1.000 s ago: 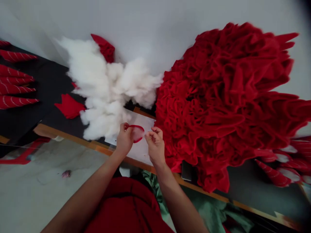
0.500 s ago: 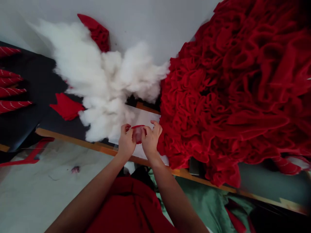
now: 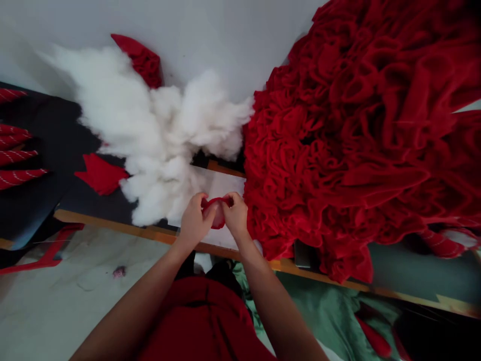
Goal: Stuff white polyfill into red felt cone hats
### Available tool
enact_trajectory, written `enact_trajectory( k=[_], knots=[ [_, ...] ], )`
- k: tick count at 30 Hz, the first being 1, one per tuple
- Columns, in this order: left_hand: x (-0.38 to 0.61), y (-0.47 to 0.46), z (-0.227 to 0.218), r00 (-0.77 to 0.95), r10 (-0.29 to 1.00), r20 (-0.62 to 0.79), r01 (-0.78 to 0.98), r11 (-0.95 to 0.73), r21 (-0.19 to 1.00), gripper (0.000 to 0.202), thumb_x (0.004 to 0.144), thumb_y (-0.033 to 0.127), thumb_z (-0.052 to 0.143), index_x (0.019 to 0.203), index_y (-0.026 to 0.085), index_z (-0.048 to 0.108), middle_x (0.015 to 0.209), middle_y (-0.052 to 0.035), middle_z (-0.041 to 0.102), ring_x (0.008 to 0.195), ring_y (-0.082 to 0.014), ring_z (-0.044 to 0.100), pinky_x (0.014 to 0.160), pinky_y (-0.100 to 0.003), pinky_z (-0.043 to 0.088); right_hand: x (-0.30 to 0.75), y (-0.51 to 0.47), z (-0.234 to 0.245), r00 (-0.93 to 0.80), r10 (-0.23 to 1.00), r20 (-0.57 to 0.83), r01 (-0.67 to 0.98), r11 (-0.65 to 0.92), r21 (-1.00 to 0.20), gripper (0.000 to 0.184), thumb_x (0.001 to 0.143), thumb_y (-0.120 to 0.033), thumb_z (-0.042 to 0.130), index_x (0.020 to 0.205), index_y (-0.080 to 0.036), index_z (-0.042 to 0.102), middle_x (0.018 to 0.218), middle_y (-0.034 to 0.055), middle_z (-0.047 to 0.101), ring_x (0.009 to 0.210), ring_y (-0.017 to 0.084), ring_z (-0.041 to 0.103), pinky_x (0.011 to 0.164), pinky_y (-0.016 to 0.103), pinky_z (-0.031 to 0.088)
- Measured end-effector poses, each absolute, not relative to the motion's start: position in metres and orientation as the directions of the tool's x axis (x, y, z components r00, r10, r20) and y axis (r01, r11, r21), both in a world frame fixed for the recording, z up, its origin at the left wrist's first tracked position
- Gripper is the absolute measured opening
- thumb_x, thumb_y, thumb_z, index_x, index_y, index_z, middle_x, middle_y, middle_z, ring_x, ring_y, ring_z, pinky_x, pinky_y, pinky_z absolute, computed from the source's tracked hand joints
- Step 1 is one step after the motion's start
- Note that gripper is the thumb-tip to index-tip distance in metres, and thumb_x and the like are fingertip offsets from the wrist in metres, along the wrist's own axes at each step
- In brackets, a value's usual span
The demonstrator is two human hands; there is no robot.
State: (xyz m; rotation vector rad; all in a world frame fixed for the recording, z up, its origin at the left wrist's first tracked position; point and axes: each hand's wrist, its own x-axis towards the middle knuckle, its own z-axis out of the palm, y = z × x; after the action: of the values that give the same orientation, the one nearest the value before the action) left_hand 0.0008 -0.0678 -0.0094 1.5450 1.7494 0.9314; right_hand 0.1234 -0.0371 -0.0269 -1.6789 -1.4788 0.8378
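A small red fabric piece with a pale inside is held up between my two hands, its rim spread into a rounded opening. My left hand pinches its left edge, and my right hand pinches the right edge. Both hands are closed on the cloth above a white sheet at the table's front. Just beyond my left hand lies a big heap of white fluffy stuffing. A tall pile of ruffled red fabric pieces rises close by my right hand.
A folded red cloth piece lies left of the stuffing, and a red cone-shaped piece leans behind it. Several red striped pieces sit at far left. The wooden table edge runs in front; green fabric hangs below.
My fingers have shifted along the red piece's rim, and my right hand's raised fingers have curled in to grip it. The opening is now spread wider. The whole view has shifted slightly.
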Motion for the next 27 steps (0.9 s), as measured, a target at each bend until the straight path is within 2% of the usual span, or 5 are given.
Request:
enact_trajectory(
  k=[13,17,20,23,27],
  knots=[
    [0.014,-0.061,0.034,-0.031,0.936,0.35,0.429,-0.304,0.851,0.009,0.082,0.018,0.05,0.08,0.02,0.059,0.085,-0.0035,0.054,0.079,-0.0153,0.054,0.072,-0.028,0.046,0.142,-0.046,0.017,0.25,0.964,0.096,0.253,0.03,-0.967,0.008,0.067,-0.018,0.049,0.074,-0.02,0.052,0.07,-0.0017,0.053,0.065,0.014,0.05,0.064,0.027,0.042],
    [0.006,-0.059,0.055,-0.329,0.942,0.063,-0.193,-0.133,0.972,0.023,0.075,0.038,0.064,0.091,0.022,0.059,0.095,-0.0037,0.06,0.094,-0.0177,0.057,0.083,-0.031,0.045,0.142,-0.052,0.058,0.199,0.97,0.142,0.016,0.142,-0.99,0.008,0.069,-0.021,0.057,0.075,-0.02,0.051,0.072,-0.0029,0.052,0.065,0.012,0.05,0.062,0.024,0.042],
    [0.003,-0.054,0.063,-0.033,0.955,-0.294,-0.662,0.2,0.723,0.052,0.069,0.061,0.059,0.096,0.016,0.059,0.093,-0.009,0.065,0.095,-0.0251,0.06,0.083,-0.038,0.048,0.14,-0.056,0.082,0.065,0.992,0.109,-0.139,0.117,-0.983,0.016,0.069,-0.027,0.063,0.074,-0.021,0.049,0.07,-0.004,0.052,0.062,0.01,0.05,0.059,0.022,0.042],
    [0.008,-0.054,0.068,0.21,0.937,-0.279,-0.774,0.333,0.538,0.062,0.067,0.063,0.059,0.102,0.012,0.06,0.096,-0.0123,0.067,0.099,-0.0292,0.06,0.086,-0.041,0.048,0.14,-0.061,0.089,-0.042,0.995,0.091,-0.139,0.084,-0.987,0.018,0.069,-0.027,0.065,0.074,-0.021,0.048,0.075,-0.002,0.056,0.068,0.012,0.055,0.063,0.024,0.046],
    [0.016,-0.06,0.076,0.079,0.963,-0.257,-0.864,0.195,0.465,0.044,0.072,0.041,0.064,0.108,0.016,0.059,0.096,-0.0075,0.068,0.096,-0.0238,0.063,0.09,-0.038,0.048,0.143,-0.077,0.085,0.184,0.933,0.309,0.167,0.28,-0.945,0.016,0.076,-0.027,0.059,0.089,-0.021,0.052,0.084,0.0021,0.057,0.075,0.015,0.057,0.069,0.031,0.05]
  ],
)
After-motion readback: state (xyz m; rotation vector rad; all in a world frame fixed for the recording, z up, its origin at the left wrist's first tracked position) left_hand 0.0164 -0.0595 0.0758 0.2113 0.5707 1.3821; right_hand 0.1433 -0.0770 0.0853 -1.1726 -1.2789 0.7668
